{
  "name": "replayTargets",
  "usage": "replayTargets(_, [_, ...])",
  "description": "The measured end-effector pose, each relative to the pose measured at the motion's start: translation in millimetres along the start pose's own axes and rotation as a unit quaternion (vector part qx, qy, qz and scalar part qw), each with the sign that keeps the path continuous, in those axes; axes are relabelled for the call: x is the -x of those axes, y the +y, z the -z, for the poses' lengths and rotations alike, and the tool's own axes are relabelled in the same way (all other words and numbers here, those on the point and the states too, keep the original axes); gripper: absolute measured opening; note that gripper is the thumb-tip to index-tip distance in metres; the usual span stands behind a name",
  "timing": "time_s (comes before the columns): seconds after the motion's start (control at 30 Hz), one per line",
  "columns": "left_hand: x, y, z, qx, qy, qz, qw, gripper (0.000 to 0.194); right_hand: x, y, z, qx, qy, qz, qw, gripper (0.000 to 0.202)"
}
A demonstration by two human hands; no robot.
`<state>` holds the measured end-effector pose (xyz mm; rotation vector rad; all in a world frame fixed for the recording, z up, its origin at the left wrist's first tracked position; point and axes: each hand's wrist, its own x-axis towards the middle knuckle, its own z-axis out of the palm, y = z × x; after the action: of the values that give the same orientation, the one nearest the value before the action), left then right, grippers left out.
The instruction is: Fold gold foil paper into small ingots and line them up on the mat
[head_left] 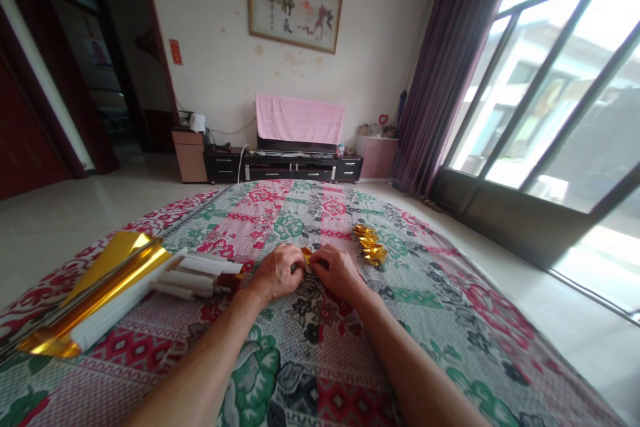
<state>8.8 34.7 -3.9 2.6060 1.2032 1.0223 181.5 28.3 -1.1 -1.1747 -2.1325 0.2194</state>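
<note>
A small piece of gold foil paper (306, 254) sits between my two hands, just above the patterned cloth. My left hand (281, 271) pinches it from the left, fingers curled. From the other side my right hand (340, 273) grips it with thumb and fingertips. Most of the piece is hidden by my fingers, so its shape is unclear. To the right of my right hand lie several folded gold foil pieces (370, 245) in a short row.
At the left lie gold foil sheets (117, 287), partly rolled, beside white paper rolls (197, 273). A floral cloth (300, 213) covers the round table. Beyond it, a low black cabinet (290, 167) carries something under a pink cloth (300, 118). Windows stand at the right.
</note>
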Motion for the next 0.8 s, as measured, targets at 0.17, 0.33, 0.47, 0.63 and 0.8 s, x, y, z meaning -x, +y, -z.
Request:
replayTargets(0.17, [-1.0, -4.3, -1.6, 0.021, 0.003, -0.002, 1.000, 0.012, -0.1, 0.5, -0.2, -0.011, 0.008, -0.005, 1.000, 0.010])
replayTargets(0.33, [-2.3, -6.9, -4.2, 0.021, 0.010, 0.025, 0.999, 0.012, -0.4, 1.7, -1.0, -0.012, 0.009, -0.010, 1.000, 0.011])
replayTargets(0.47, [-3.7, -3.9, -4.7, 0.006, 0.007, 0.038, 0.999, 0.012, -0.8, 2.3, -1.8, -0.014, 0.009, -0.013, 1.000, 0.011])
replayTargets(0.63, [-4.5, -1.3, -6.1, -0.014, 0.002, 0.055, 0.998, 0.012, -0.6, 2.1, -2.0, -0.015, 0.009, -0.014, 1.000, 0.011])
replayTargets(0.8, [-4.5, -0.7, -9.0, -0.029, 0.008, 0.064, 0.997, 0.011, -0.1, 1.7, -1.8, -0.011, 0.010, -0.007, 1.000, 0.011])
